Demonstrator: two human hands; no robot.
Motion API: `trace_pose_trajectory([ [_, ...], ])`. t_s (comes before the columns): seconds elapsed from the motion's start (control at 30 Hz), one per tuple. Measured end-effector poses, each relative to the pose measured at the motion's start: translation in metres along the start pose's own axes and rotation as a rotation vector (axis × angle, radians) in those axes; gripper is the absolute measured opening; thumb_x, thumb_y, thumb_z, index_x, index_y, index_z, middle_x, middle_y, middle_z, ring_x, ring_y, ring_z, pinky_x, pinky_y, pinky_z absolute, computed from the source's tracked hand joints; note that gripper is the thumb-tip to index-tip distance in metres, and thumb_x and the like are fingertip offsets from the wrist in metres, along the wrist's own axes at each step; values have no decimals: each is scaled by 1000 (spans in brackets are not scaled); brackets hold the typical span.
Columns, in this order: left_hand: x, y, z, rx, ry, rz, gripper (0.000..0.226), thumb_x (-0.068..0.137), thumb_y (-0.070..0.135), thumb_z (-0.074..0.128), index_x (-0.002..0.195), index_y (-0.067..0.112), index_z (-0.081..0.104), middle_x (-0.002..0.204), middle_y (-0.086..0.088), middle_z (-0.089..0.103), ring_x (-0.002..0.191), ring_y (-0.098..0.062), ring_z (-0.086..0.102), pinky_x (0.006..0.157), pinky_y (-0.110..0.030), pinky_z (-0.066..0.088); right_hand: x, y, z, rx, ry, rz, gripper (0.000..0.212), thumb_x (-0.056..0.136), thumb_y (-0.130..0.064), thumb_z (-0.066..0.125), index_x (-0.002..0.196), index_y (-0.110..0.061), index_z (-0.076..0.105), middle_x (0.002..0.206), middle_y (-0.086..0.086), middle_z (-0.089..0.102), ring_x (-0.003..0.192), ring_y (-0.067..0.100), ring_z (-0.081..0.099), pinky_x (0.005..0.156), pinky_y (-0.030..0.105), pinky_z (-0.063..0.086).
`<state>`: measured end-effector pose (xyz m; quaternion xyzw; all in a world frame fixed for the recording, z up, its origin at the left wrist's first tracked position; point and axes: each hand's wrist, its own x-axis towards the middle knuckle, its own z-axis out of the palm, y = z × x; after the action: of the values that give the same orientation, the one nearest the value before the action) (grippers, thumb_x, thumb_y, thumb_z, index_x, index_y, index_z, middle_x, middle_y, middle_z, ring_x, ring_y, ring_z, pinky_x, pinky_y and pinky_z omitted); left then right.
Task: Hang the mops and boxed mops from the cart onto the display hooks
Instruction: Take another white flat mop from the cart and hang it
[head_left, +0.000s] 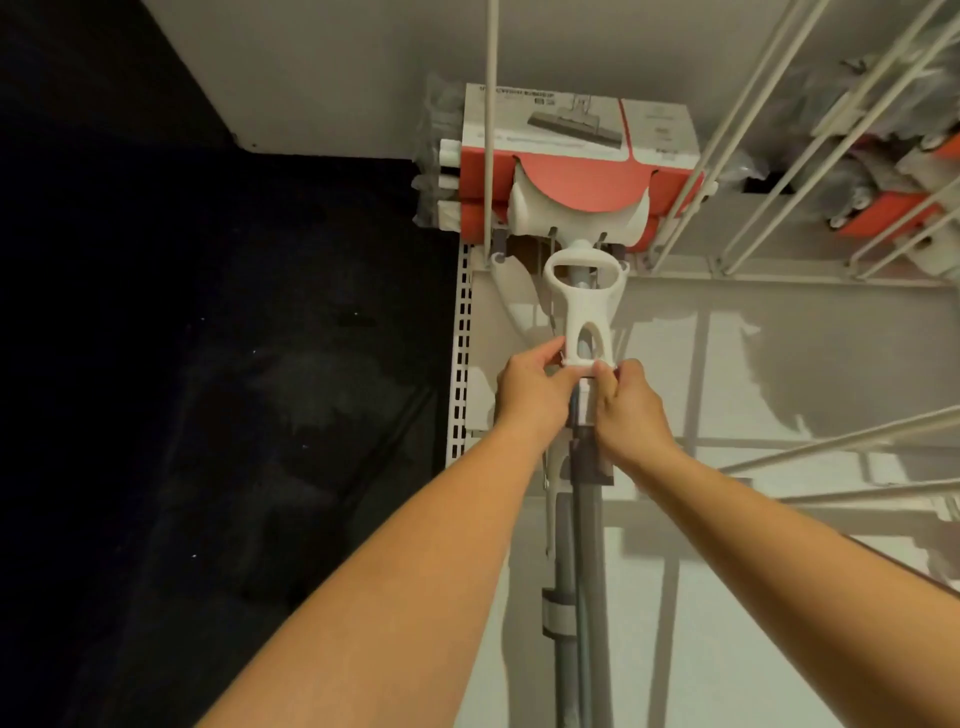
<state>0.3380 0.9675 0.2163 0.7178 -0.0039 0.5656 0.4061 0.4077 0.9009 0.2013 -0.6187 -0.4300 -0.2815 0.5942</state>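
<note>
Grips: left hand (530, 389) and right hand (628, 410) both pinch mop (584, 306) lever
Risk: tugging could unseat mop from display hook (491, 130)

Top centre: mop head (576, 135) in a card sleeve, up among the wire hooks (491, 130), one wire crossing in front of its left part. Directly below: lever frame (582, 306) on the pole (589, 597), with the pole running down to the bottom edge. Just behind and left of it: a second pole (564, 545). At the lever frame's lower end: left hand (530, 389) on the left side, right hand (631, 410) on the right, both gripping, thumbs close together. Behind all: back panel (805, 374). Along its left edge: slotted upright (461, 353). Far right, up among the same hooks: more mops (883, 213).
</note>
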Motion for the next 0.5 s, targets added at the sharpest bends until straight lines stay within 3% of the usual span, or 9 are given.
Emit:
trace_pose_trajectory([
  [0.1,-22,-7,-12,152,-83,-25,51,92,4,58,137,25,52,110,3,63,106,-22,61,96,-41,51,-22,7,-7,-142,-84,-22,23,103,-30,32,100,-10,42,93,12,55,81,29,51,65,35,36],
  [0.17,-37,-8,-22,402,-159,-20,50,93,8,56,139,25,49,118,1,61,111,-23,58,98,-35,47,-33,7,-15,-259,-150,-55,20,103,-28,32,97,-12,41,92,13,54,78,27,45,63,34,29],
  [0.3,-68,7,-36,869,-366,-62,47,94,18,57,140,24,49,137,-5,53,123,-25,51,100,-32,43,-53,-1,-29,-533,-287,-97,22,100,-28,36,111,-11,44,104,18,61,84,32,50,68,36,39],
  [0.4,-93,30,-45,1164,-471,-100,39,94,23,55,133,21,55,130,-6,57,116,-25,55,98,-39,47,-68,-13,-43,-694,-416,-101,31,95,-27,44,124,-15,39,112,15,60,97,34,57,78,41,48],
  [0.5,-117,50,-50,1337,-541,-207,38,93,28,57,129,15,57,128,-6,57,112,-25,56,93,-36,48,-80,-23,-60,-733,-471,-125,41,93,-28,46,131,-16,35,117,15,59,101,35,58,82,42,50],
])
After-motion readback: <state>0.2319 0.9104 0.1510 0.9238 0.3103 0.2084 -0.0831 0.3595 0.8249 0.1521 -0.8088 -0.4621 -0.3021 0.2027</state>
